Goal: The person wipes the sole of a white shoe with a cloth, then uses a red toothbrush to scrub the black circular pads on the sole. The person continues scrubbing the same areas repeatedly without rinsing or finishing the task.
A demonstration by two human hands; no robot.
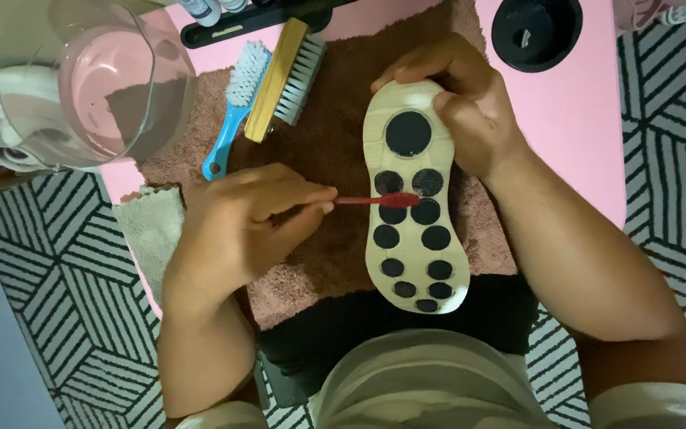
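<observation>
At centre frame we hold a cream-white shoe sole with round black rubber pads (416, 199), tread side up, over a brown terry towel (323, 143). Our right hand (470, 103) wraps the end of the sole nearest the top of the frame, fingers curled around its edge. Our left hand (244, 222) pinches a thin red-handled brush (375, 200), its tip resting on the middle pads. At upper left lie a wooden-backed scrub brush (283, 79), a blue-handled brush (236, 103) and a clear plastic jug (97, 87). We judge the risk thus: hard pressure could flex the thin handle and skid the tip off, or twist the sole in the one-ended grip.
</observation>
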